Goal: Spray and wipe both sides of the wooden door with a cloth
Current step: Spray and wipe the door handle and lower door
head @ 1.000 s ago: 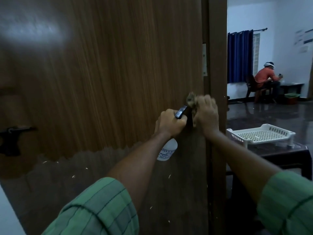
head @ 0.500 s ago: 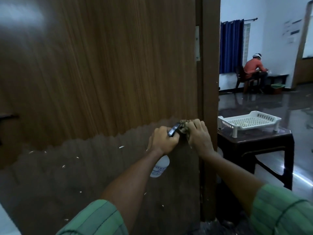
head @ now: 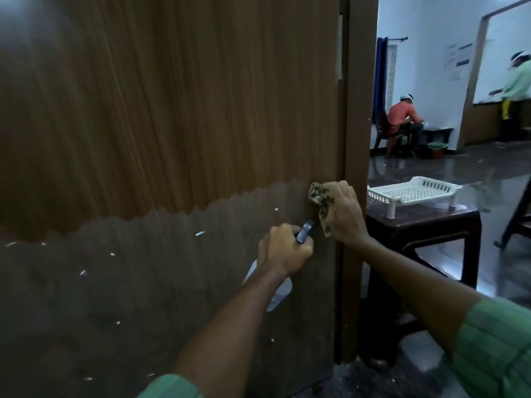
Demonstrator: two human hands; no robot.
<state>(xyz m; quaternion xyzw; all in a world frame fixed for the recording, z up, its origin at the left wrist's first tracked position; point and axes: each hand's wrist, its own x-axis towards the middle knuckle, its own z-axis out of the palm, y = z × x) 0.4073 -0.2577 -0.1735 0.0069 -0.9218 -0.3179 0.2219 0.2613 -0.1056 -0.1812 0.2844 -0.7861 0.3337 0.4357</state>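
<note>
The left hand [head: 283,251] is wrapped around the neck of one spray bottle [head: 277,294], fingers curled tight on it. The dark nozzle pokes up and to the right out of the fist, while the white body hangs below the hand, half hidden by the forearm. The bottle carries a label with dark print, too blurred to read, and what is inside it cannot be seen.

Just up and to the right of that fist, the right hand [head: 343,212] clutches one patterned cloth [head: 321,201], bunched in its fingers and pressed against the door [head: 172,124] near its hinge edge. The cloth spills out left and below the hand (the nozzle tip sits just beside its lower end, whether touching I cannot tell).

The door fills everything left of both hands; its upper part is lighter grain, its lower part a duller brown with a jagged boundary at about the height of the cloth, and small pale flecks are scattered across the lower area.

To the right of the cloth hand stands one dark stool [head: 425,225], and on it one white perforated tray [head: 413,192] on short legs, nothing visible inside. Farther off are two people: one seated in an orange shirt [head: 402,113], one standing in a green shirt [head: 520,84].
</note>
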